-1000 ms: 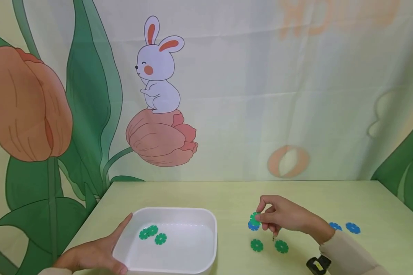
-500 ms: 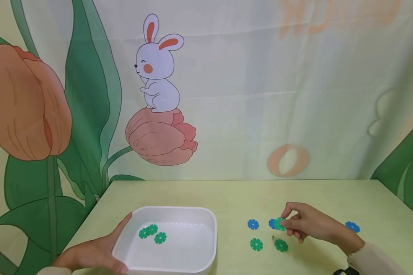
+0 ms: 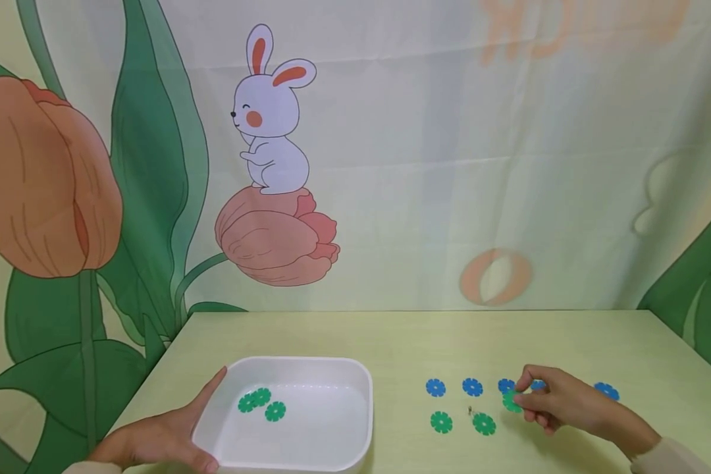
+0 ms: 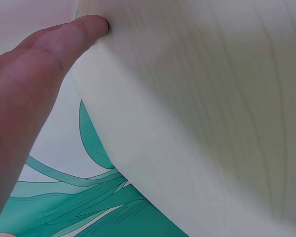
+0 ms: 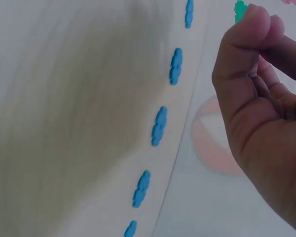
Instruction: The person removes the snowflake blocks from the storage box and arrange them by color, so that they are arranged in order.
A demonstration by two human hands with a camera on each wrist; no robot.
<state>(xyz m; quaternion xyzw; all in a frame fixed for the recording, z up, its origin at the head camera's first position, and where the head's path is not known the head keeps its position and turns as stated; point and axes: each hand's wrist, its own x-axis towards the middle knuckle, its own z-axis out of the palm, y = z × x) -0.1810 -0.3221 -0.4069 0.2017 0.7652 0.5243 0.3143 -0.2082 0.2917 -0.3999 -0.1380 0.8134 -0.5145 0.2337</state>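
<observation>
My right hand (image 3: 550, 401) pinches a green notched plastic disc (image 3: 512, 401) between thumb and forefinger, just above the table; in the right wrist view only an edge of the green disc (image 5: 240, 11) shows past the fingertips. Behind it runs a row of blue notched discs (image 3: 472, 386), partly covered by the hand. Two more green discs (image 3: 484, 424) lie in front of that row, left of the hand. My left hand (image 3: 160, 434) rests against the left side of a white plastic tub (image 3: 308, 447), fingers spread and fairly straight. Three green discs (image 3: 275, 411) lie inside the tub.
A pale wood-grain table (image 3: 403, 342) carries everything. A tiny dark object (image 3: 470, 411) lies near the green discs. At the table's far edge hangs a printed backdrop (image 3: 391, 197) with a rabbit and tulips.
My right hand has moved right along the blue row and nearer to me, still pinching the green disc. Blue discs at the left of the row are uncovered. The left hand and tub stay put.
</observation>
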